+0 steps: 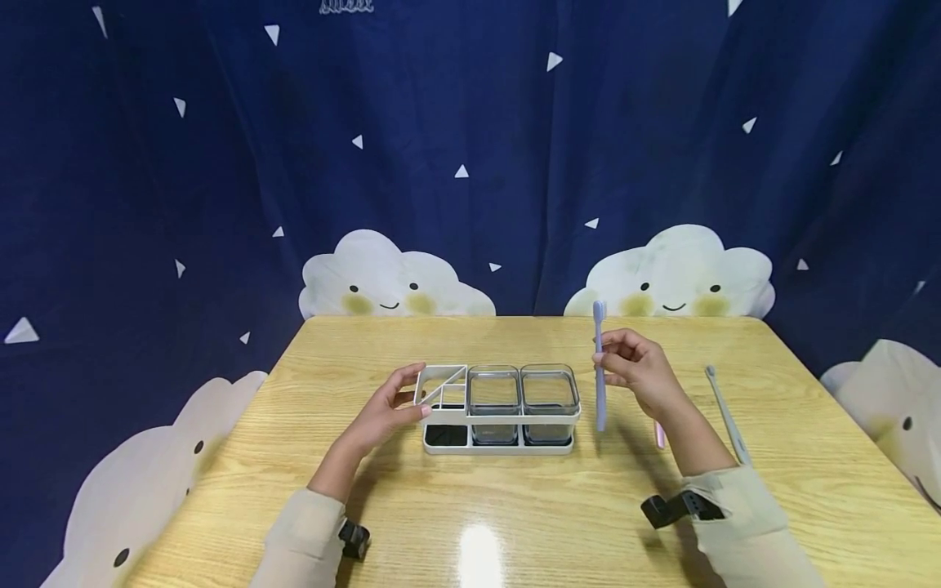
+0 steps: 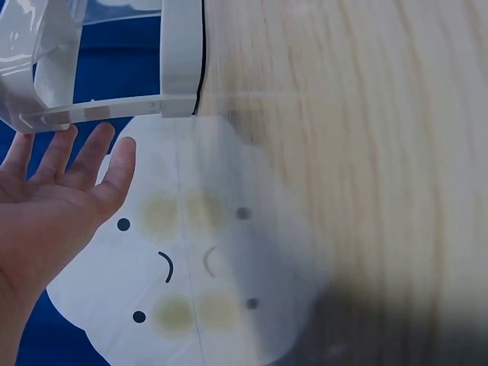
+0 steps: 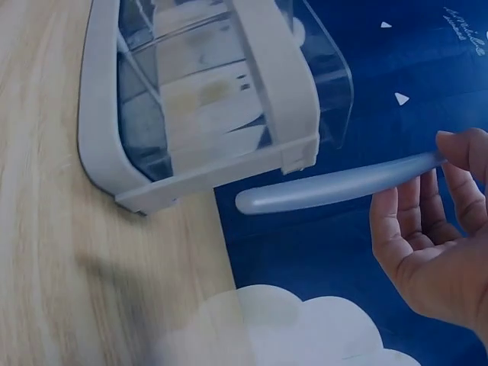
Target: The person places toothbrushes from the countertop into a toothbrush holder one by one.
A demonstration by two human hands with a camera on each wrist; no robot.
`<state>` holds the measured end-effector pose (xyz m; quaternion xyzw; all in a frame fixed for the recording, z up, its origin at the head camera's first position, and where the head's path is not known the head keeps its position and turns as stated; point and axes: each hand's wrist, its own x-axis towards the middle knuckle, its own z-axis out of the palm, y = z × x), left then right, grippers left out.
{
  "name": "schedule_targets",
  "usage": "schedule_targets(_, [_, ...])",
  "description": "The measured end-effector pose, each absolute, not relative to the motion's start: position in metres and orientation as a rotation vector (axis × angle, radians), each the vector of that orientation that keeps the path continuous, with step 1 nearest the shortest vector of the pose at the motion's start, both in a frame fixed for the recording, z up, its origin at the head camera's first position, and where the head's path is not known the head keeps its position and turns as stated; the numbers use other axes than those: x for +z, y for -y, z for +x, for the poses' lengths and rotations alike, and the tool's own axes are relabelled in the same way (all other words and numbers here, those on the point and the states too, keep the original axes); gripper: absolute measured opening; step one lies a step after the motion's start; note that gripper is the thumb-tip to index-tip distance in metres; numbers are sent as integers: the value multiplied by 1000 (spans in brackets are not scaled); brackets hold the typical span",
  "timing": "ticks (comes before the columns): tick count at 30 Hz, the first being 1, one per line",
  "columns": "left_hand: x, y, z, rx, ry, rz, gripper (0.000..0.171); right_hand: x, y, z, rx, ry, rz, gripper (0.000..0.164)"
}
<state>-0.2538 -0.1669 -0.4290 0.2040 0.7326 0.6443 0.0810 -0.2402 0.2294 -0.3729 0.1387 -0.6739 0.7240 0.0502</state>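
Observation:
A white toothbrush holder [image 1: 503, 420] with two clear square cups [image 1: 494, 390] stands on the table. My left hand [image 1: 385, 408] holds its left end, thumb at the front corner and fingers at the back. In the left wrist view, fingertips of that hand [image 2: 65, 187] touch the holder's end frame [image 2: 179, 57]. My right hand [image 1: 641, 371] pinches a purple toothbrush [image 1: 600, 396] between thumb and fingers. The brush is upright, head up, just right of the holder and apart from it. In the right wrist view its handle [image 3: 328, 187] points toward the holder's frame [image 3: 286, 80].
A grey-blue toothbrush [image 1: 726, 416] lies on the wooden table [image 1: 470, 490] to the right, partly behind the right forearm. A pink handle [image 1: 659, 434] shows beside the right wrist, mostly hidden. Behind the table hangs a dark blue curtain [image 1: 441, 204] with clouds.

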Motion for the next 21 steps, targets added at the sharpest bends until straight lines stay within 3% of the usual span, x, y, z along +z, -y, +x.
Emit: schedule_targets(21, [-427,166,-255,2023,-2063,629,70,-338,-214,-232,2195,1876,471,18])
